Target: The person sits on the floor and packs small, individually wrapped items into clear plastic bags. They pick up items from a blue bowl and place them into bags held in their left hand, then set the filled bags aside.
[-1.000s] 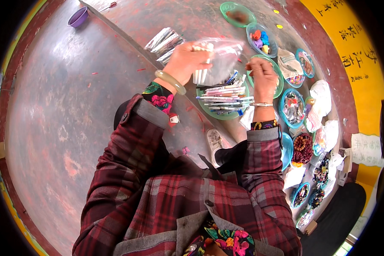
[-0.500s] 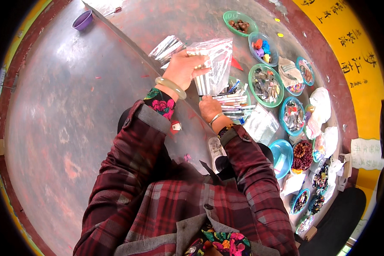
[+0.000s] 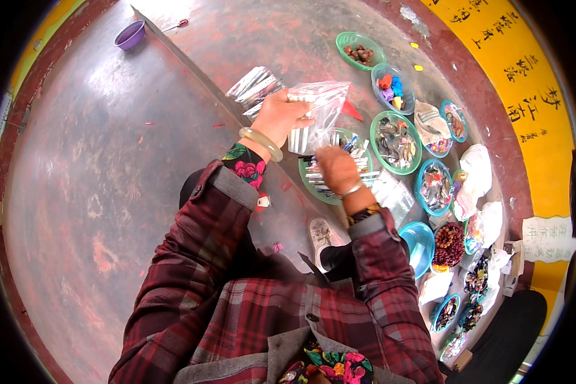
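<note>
My left hand [image 3: 280, 118] is closed on a clear plastic bag [image 3: 331, 102], pinching it near its upper left side. Several white pens [image 3: 299, 137] show inside the bag. To the right and nearer me, my right hand [image 3: 337, 169] is over a green basket [image 3: 329, 200] heaped with pens [image 3: 315, 173]. Its fingers curl downward, and their tips are hidden, so I cannot see whether they grip a pen. Behind my left hand, a stack of filled clear packets [image 3: 255, 86] lies on the floor.
On the right stand a green basket of small packaged items [image 3: 395, 142], a bowl of coloured bundles [image 3: 393, 86], a basket of brown round things [image 3: 360, 54] and a blue bowl [image 3: 418, 249]. Flat clear bags [image 3: 393, 197] lie beside the pens. A purple bowl [image 3: 130, 36] sits far left.
My right hand has moved away from the bag's lower end, rightward and nearer me, to the pen basket. My left hand still holds the bag, slightly lower in view.
</note>
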Motion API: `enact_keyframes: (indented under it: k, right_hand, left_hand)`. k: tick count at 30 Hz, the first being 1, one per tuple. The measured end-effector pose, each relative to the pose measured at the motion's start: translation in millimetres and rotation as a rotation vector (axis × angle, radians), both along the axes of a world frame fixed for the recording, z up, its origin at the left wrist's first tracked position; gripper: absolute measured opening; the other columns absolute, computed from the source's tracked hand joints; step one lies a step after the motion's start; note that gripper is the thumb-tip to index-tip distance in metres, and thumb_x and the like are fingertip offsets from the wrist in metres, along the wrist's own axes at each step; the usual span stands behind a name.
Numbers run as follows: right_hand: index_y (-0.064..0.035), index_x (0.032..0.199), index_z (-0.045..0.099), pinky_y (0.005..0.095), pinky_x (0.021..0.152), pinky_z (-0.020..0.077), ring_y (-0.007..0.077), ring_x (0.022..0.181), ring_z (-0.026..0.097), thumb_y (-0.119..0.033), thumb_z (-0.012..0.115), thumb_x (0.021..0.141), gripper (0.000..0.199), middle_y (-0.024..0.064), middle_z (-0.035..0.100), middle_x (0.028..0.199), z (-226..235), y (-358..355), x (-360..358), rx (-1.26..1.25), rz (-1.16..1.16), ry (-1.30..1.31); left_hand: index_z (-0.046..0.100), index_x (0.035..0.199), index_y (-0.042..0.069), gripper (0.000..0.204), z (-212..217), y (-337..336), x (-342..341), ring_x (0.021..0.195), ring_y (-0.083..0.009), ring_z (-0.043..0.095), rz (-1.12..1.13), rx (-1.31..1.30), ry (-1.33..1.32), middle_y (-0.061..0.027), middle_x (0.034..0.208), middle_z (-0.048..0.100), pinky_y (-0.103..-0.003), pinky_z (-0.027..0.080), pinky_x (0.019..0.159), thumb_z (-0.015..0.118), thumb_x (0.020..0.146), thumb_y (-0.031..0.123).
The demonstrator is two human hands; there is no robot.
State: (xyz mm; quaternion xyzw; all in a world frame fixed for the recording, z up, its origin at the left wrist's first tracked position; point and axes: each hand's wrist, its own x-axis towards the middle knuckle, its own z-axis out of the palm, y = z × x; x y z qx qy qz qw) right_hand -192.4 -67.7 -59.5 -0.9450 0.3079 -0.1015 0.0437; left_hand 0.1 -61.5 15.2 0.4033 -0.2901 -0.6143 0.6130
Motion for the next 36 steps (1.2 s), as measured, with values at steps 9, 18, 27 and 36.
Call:
enact_keyframes:
  k: [9,18,27,36]
  right_hand:
    - [-0.0038,0.103,0.056,0.0245,0.066,0.0492,0.0159,0.079,0.061,-0.001,0.055,0.085,0.018,0.0103,0.063,0.091,122,-16,-94,0.478,-0.263,-1.571]
    - [-0.0016,0.102,0.054,0.0262,0.069,0.0515,0.0195,0.084,0.062,-0.003,0.057,0.085,0.018,0.0129,0.063,0.093,118,-16,-84,0.633,-0.079,-1.755]
    - [-0.0017,0.102,0.055,0.0252,0.069,0.0507,0.0185,0.082,0.062,-0.001,0.058,0.083,0.019,0.0081,0.063,0.089,113,-16,-76,0.666,-0.168,-1.557]
    - [-0.0017,0.101,0.057,0.0261,0.067,0.0537,0.0126,0.077,0.06,0.001,0.059,0.082,0.019,0.0024,0.058,0.083,101,-17,-63,0.755,-0.292,-1.389]
  left_hand:
    - [0.057,0.103,-0.001,0.024,-7,2,-13,0.088,-0.0136,0.058,-0.234,0.062,-0.233,-0.0056,0.096,0.06,-0.028,0.05,0.076,0.061,0.082,0.011]
    - [0.056,0.111,-0.003,0.032,-13,6,-36,0.092,-0.0127,0.057,-0.551,0.097,-0.305,-0.0062,0.099,0.059,-0.029,0.05,0.077,0.059,0.083,0.012]
    - [0.055,0.115,-0.001,0.034,-16,6,-33,0.092,-0.0122,0.056,-0.587,0.079,-0.305,-0.0056,0.101,0.059,-0.03,0.049,0.079,0.057,0.084,0.013]
    - [0.057,0.113,0.001,0.032,-8,10,-37,0.089,-0.0111,0.055,-0.555,0.09,-0.298,-0.004,0.097,0.06,-0.029,0.049,0.078,0.058,0.084,0.015]
